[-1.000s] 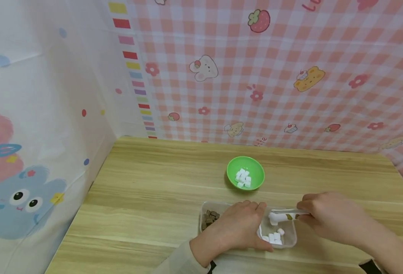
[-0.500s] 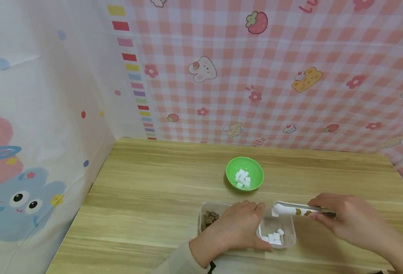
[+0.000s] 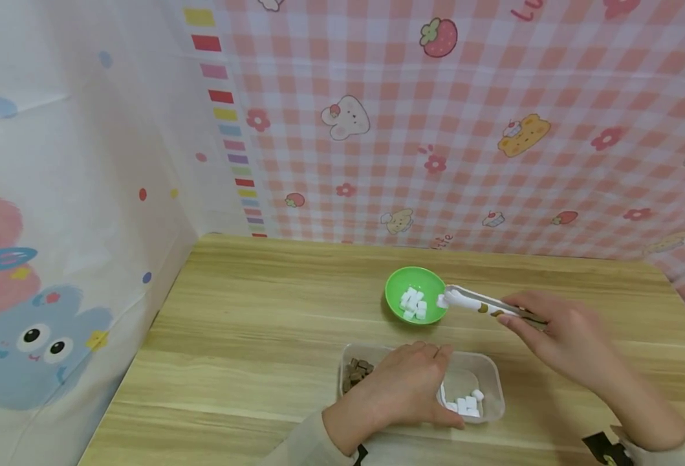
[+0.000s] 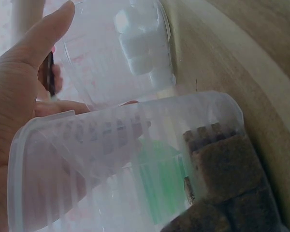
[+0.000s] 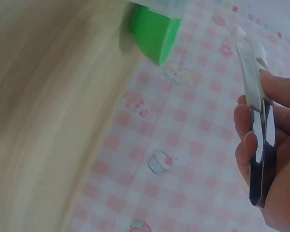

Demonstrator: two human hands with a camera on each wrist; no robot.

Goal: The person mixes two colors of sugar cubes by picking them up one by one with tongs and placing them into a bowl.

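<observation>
My right hand (image 3: 563, 333) holds small tongs (image 3: 476, 301) with metal arms and white, brown-spotted ends. A white cube (image 3: 442, 301) is at their tips, over the right rim of the green bowl (image 3: 397, 307). Several white cubes (image 3: 412, 303) lie in that bowl. My left hand (image 3: 403, 385) grips a clear plastic container (image 3: 493, 388) across its middle, thumb at the near side, fingers at the far side. Brown cubes (image 3: 356, 374) sit in its left part, white cubes (image 3: 464, 405) in its right. The hand hides the middle, so I cannot tell whether it is one divided container.
The wooden table (image 3: 249, 336) reaches back to a pink checked cloth (image 3: 470, 97). A white printed cloth (image 3: 57, 162) hangs along the left side. The bowl stands behind the container, with a strip of table between them.
My right hand has lifted the tongs with the white cube from the container's right part and moved them away from me to the green bowl. The left hand stays put.
</observation>
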